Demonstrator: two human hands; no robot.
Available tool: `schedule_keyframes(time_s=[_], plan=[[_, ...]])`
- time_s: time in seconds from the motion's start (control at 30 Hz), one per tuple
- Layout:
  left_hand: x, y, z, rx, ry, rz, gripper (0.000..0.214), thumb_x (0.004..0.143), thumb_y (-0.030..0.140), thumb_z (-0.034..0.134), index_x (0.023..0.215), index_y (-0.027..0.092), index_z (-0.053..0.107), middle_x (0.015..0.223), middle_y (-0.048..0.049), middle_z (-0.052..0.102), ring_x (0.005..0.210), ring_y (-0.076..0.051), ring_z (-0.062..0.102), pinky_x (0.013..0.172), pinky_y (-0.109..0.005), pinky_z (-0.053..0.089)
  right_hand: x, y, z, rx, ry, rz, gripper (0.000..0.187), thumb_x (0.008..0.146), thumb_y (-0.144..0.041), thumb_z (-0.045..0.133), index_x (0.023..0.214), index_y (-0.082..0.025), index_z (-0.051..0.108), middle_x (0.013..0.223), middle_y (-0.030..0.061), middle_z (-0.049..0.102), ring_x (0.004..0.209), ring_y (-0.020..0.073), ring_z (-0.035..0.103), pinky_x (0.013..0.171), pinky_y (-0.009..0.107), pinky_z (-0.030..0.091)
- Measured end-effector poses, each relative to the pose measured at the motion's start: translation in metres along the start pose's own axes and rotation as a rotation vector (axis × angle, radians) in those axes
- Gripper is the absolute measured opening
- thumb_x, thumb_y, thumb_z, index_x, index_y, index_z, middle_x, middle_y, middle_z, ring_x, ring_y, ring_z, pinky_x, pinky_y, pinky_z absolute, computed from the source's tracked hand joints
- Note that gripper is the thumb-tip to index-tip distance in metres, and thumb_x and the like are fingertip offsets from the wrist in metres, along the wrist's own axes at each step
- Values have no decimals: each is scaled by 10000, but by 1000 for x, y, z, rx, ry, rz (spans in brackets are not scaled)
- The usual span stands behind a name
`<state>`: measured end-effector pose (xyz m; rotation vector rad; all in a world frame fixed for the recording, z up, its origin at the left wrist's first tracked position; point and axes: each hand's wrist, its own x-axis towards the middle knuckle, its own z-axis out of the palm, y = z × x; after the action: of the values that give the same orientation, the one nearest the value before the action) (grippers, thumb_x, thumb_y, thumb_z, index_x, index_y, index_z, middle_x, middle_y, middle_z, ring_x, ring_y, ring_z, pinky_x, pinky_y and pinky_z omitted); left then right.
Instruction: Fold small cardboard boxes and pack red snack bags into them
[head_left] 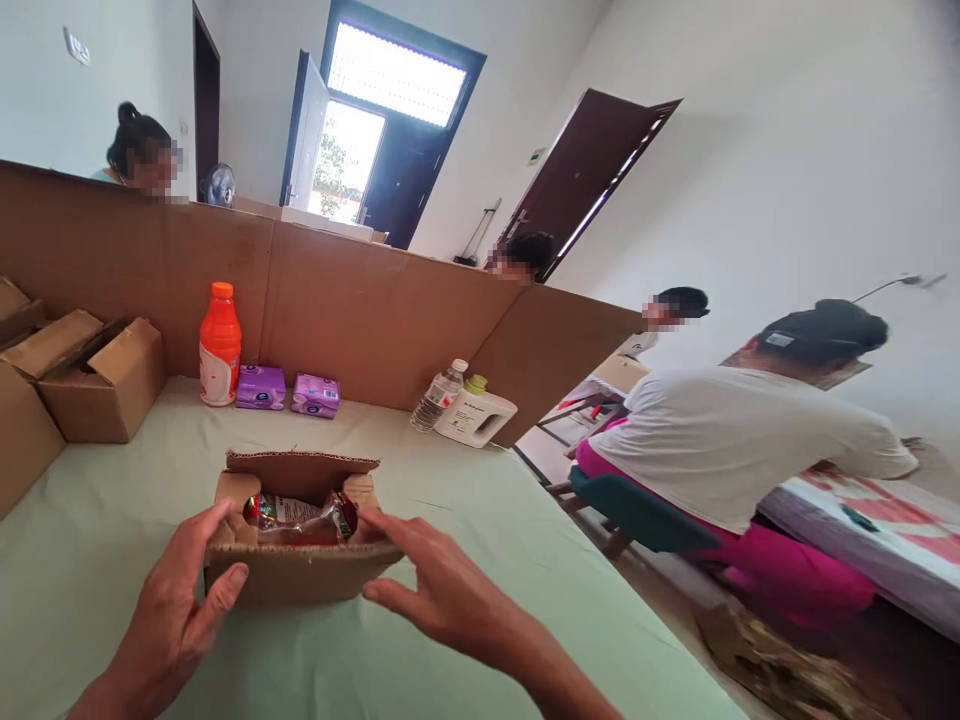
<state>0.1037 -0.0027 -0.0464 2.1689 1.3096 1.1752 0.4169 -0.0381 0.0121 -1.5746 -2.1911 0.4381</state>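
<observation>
A small cardboard box [292, 580] stands on the table in front of me with its top flaps up. Inside it lies a clear plastic packet [304, 520] with red, green and printed parts; its exact kind is hard to make out. My left hand [176, 590] is at the box's left side, fingers at the left flap and thumb apart in front. On the other side, my right hand [442, 580] has its fingers stretched over the right flap, thumb spread below. Neither hand is wrapped round anything.
A cardboard screen [360, 290] borders the table [525, 580]. Before it stand an orange bottle [220, 345], purple tissue packs [260, 388], a clear bottle [437, 398] and a white jug [476, 415]. Open cartons [105, 385] sit left. A seated person [735, 430] works at the right.
</observation>
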Motion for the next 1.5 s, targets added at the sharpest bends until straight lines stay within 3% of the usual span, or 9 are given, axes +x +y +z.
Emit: schedule_keyframes(time_s=[0.3,0.4,0.53,0.7,0.87,0.97,1.13,1.33,1.5], plan=[[22,-2,-5,231,40,230,442,1039,418,437,1461,289,408,1189,-62,703,1066,-216,704,869,-334,610,20,17,-3,30,340,-171,543,950,-435,621,1441,-225,524,1443,135,591,1339,279,551,1088,451,489],[24,1,1,279,140,222,414,1027,377,455,1421,250,449,1353,-128,563,1135,-247,652,906,-393,609,34,21,-2,-28,238,-213,690,938,-522,621,1517,-199,429,1471,163,556,1354,303,523,1092,489,468],[25,-3,5,293,168,214,423,992,286,498,1414,256,472,1500,-159,374,1231,-286,550,977,-484,571,39,12,11,-129,66,-248,387,990,-362,567,1326,-175,613,1309,138,660,1180,274,612,1009,462,491],[47,-24,-1,76,-152,230,464,909,208,534,1361,299,586,1623,-101,256,1490,-376,268,1163,-659,330,38,21,33,-185,158,-282,337,1036,-266,438,1287,-190,650,1298,121,680,1163,246,627,949,414,505],[42,-25,-1,-52,-437,182,705,653,358,862,1326,346,651,1567,-88,386,1446,-382,353,1162,-603,362,37,63,66,-135,411,-363,346,1042,-300,424,1326,-243,614,1264,87,714,1157,228,665,932,382,544],[12,-13,1,1,-323,191,871,518,314,921,1339,320,632,1507,-113,427,1388,-387,387,1137,-594,392,49,73,78,-136,526,-403,309,1040,-340,440,1274,-267,628,1263,88,711,1135,242,676,907,402,547],[-43,-24,-36,233,85,57,739,667,178,727,1373,314,552,1450,-120,402,1297,-343,461,1040,-529,495,75,50,101,-61,696,-254,376,1017,-448,468,1291,-229,602,1374,158,625,1201,306,627,929,511,533],[-44,-92,-109,820,473,-89,595,926,279,615,1484,339,418,1573,-158,260,1445,-487,293,1101,-718,348,73,42,180,-18,573,-305,308,1021,-373,464,1248,-240,624,1346,148,646,1182,280,662,871,456,595],[-26,-101,-100,895,582,-155,904,962,205,570,1610,361,-41,1686,-190,-75,1538,-501,55,1129,-768,253,35,45,235,-86,344,-337,293,965,-259,534,1229,-263,660,1372,139,649,1204,310,664,867,453,607]])
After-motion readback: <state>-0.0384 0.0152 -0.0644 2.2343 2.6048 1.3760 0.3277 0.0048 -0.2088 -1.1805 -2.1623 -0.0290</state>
